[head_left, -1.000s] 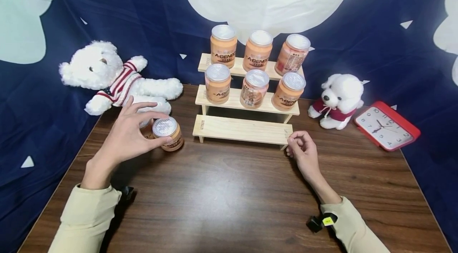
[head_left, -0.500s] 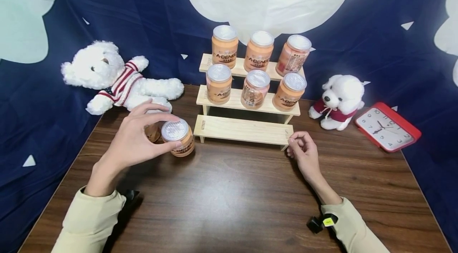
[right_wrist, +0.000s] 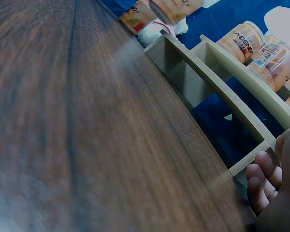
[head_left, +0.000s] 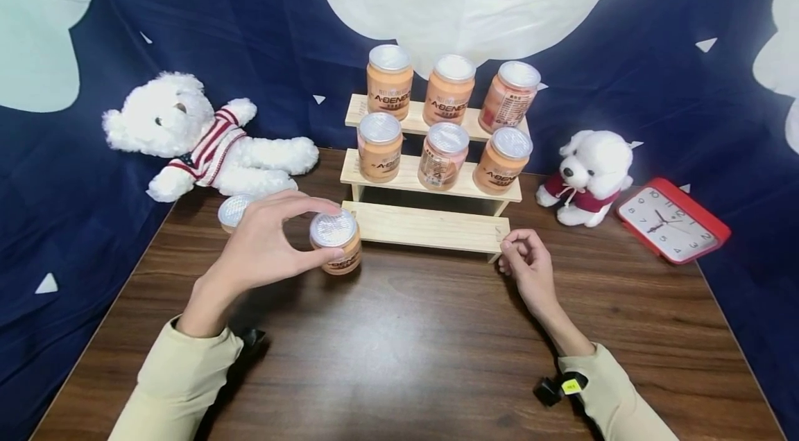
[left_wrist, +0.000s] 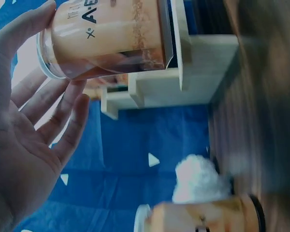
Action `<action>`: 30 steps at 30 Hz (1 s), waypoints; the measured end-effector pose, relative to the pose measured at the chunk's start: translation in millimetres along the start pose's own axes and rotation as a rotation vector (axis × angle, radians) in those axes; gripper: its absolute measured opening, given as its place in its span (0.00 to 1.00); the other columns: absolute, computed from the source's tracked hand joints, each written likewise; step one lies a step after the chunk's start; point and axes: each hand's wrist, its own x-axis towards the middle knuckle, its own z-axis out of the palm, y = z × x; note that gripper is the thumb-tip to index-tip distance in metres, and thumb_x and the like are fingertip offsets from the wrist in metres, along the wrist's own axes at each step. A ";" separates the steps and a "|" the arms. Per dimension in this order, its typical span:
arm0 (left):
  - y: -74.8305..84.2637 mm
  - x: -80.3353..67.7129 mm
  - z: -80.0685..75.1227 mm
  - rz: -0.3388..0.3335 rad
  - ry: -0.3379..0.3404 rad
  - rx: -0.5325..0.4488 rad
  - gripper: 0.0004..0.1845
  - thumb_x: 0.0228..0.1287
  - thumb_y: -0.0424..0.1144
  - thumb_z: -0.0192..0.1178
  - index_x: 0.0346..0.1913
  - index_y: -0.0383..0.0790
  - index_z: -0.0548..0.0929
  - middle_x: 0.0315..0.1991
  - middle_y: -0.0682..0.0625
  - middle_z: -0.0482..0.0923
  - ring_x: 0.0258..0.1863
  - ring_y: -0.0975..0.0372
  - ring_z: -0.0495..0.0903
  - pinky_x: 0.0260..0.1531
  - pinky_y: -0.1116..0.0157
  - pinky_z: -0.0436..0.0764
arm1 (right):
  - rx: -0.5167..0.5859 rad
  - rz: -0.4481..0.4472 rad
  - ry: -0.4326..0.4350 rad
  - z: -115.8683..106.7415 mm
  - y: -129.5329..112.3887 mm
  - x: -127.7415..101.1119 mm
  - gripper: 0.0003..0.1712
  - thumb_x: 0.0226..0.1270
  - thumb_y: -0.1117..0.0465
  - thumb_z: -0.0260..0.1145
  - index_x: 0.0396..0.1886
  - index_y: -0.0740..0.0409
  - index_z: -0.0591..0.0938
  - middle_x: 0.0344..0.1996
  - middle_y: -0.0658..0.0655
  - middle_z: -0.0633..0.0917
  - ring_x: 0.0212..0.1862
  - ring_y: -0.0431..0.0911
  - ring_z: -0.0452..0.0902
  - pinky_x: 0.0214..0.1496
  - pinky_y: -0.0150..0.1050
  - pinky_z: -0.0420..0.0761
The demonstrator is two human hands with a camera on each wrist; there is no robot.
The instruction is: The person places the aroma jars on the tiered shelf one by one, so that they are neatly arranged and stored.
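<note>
Setting: dark wooden table (head_left: 424, 351), blue cloth behind.
Left hand (head_left: 262, 254): left of centre, pinching the jar (head_left: 336, 241) upright.
Jar: just left of the shelf (head_left: 431, 225)'s empty lowest step.
Right hand (head_left: 529, 267): loosely curled at the step's right end; farther off.

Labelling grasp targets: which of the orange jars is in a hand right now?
The jar by the left end of the rack's empty bottom step, gripped by the left hand. Six others stand on the upper steps; one sits untouched near the teddy bear.
</note>
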 end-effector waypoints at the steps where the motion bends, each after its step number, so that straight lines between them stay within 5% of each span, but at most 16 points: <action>1: 1.7 2.5 2.5 0.006 -0.002 -0.009 0.29 0.42 0.44 0.92 0.52 0.50 0.95 0.47 0.58 0.92 0.49 0.62 0.87 0.51 0.67 0.83 | 0.002 -0.001 0.002 -0.1 -0.3 -0.1 0.14 0.84 0.71 0.63 0.51 0.83 0.70 0.24 0.48 0.84 0.26 0.37 0.80 0.26 0.26 0.81; 9: 13.8 15.3 25.3 -0.011 -0.020 -0.015 0.27 0.44 0.48 0.91 0.52 0.54 0.96 0.43 0.57 0.90 0.45 0.62 0.85 0.42 0.60 0.84 | -0.006 0.003 0.003 0.0 -0.9 -1.0 0.12 0.84 0.73 0.62 0.50 0.83 0.71 0.24 0.48 0.84 0.26 0.37 0.80 0.26 0.26 0.81; 20: 17.3 21.2 52.0 -0.031 0.022 -0.034 0.28 0.46 0.52 0.90 0.53 0.53 0.95 0.37 0.56 0.83 0.31 0.64 0.76 0.26 0.65 0.76 | -0.006 0.003 0.003 0.8 0.5 -1.1 0.14 0.84 0.71 0.63 0.50 0.82 0.71 0.24 0.48 0.84 0.26 0.37 0.79 0.26 0.26 0.80; 30: 17.9 30.4 69.7 -0.045 0.063 -0.107 0.27 0.47 0.50 0.90 0.51 0.49 0.93 0.46 0.55 0.90 0.38 0.60 0.79 0.31 0.64 0.78 | -0.005 -0.001 0.003 0.5 -1.2 -0.7 0.11 0.84 0.73 0.62 0.50 0.81 0.71 0.23 0.48 0.84 0.26 0.37 0.79 0.26 0.26 0.80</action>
